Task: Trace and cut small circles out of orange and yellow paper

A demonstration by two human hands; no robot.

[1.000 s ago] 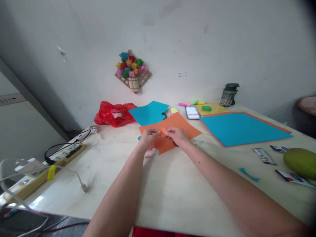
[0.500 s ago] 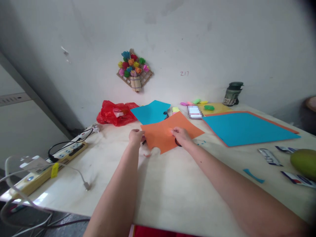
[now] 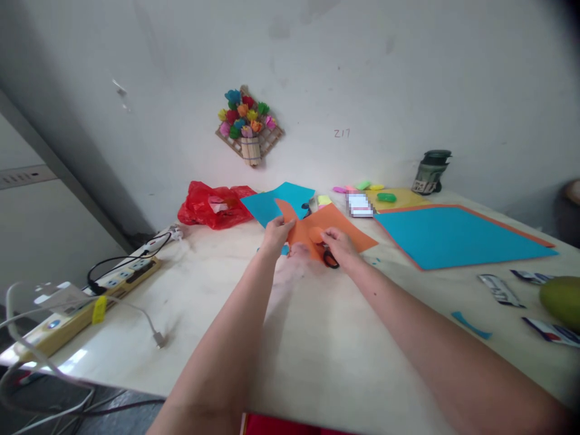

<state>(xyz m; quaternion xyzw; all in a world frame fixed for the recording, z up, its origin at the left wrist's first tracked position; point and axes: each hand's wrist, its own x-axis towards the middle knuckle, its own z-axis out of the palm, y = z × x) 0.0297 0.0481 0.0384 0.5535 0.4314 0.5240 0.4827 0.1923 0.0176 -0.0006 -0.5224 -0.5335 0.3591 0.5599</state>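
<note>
My left hand (image 3: pixel 277 234) pinches the left part of an orange paper sheet (image 3: pixel 351 228), which is folded up and bent above the table. My right hand (image 3: pixel 339 244) is closed, thumb and finger together, on a small lighter orange paper piece (image 3: pixel 312 234) over the sheet. Just below the right fingers shows the black handle loop of scissors (image 3: pixel 331 259); the blades are hidden. Blue paper scraps (image 3: pixel 284 249) lie by the left hand. Behind the hands rests a blue paper sheet (image 3: pixel 290 192).
At the back left sits a red plastic bag (image 3: pixel 208 208). A power strip (image 3: pixel 122 287) with cables runs along the left. To the right are stacked blue sheets (image 3: pixel 462 238), a phone (image 3: pixel 360 205), a bottle (image 3: pixel 430 173), wrappers (image 3: pixel 501 291) and a green fruit (image 3: pixel 562 299).
My left hand has moved right and slightly up, folding the left side of the orange sheet toward the middle. Blue scraps beneath have come into view. The right hand has shifted slightly right.
</note>
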